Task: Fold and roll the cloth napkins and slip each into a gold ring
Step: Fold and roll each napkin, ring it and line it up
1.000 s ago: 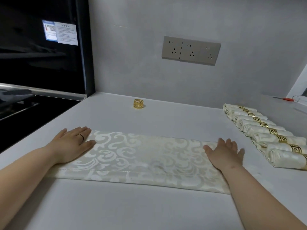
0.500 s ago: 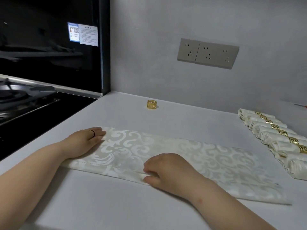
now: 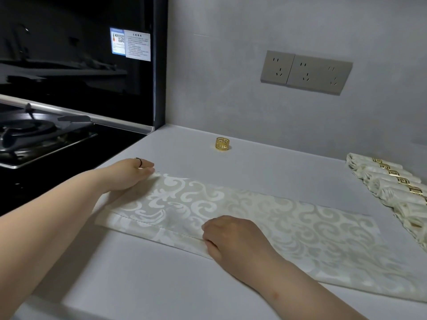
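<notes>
Cream damask napkin (image 3: 265, 218) lay folded in a long band across the grey desk (image 3: 161, 285). I saw my left hand (image 3: 129, 174) flat on its far left end, fingers together, and my right hand (image 3: 233, 239) pinching the near hem. One gold ring (image 3: 222, 143) stood behind, apart; rolled napkins (image 3: 392, 188) lined the right side.

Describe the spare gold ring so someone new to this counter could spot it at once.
Start at the grey triple wall socket on the back wall and drop down to the white countertop. The loose gold napkin ring stands alone there, beyond the flat patterned napkin. Unlike the rings on the rolled napkins at right, it holds no cloth.
</notes>
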Action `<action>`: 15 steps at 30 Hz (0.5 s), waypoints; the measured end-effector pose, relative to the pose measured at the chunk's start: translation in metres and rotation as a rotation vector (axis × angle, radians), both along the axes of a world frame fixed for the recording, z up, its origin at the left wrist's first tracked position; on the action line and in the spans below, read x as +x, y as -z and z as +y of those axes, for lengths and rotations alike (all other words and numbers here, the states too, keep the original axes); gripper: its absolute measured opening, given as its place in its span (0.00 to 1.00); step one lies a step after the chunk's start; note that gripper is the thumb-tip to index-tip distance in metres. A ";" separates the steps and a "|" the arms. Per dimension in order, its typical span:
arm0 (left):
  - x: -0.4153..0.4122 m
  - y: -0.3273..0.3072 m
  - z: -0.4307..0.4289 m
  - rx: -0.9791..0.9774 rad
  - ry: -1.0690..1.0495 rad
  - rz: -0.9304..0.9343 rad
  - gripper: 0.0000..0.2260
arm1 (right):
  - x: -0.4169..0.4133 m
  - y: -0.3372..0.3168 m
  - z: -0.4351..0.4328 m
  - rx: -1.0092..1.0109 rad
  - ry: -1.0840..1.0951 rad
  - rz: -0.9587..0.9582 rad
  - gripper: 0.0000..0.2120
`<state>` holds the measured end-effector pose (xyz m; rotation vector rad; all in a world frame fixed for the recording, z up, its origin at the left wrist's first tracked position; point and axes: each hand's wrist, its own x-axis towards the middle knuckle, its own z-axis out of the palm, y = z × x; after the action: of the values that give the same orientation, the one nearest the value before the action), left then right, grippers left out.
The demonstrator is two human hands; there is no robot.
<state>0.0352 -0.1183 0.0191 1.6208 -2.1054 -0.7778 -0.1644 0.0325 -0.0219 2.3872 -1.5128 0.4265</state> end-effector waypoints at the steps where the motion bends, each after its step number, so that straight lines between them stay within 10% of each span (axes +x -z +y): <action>1: -0.004 -0.001 -0.002 0.003 0.011 -0.055 0.19 | -0.002 0.002 0.000 0.015 -0.005 -0.009 0.06; 9: -0.021 -0.015 -0.020 0.065 0.060 -0.387 0.17 | -0.003 -0.011 0.007 0.284 0.041 -0.413 0.24; 12: -0.021 -0.018 -0.024 0.136 0.051 -0.385 0.12 | -0.012 -0.015 0.006 0.328 0.141 -0.770 0.08; 15: -0.015 -0.014 -0.029 0.144 0.023 -0.170 0.09 | -0.016 -0.012 0.005 0.402 0.166 -0.572 0.18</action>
<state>0.0204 -0.1472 0.0332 1.7983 -2.2338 -0.8436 -0.1804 0.0379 -0.0101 2.5277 -2.2057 0.8983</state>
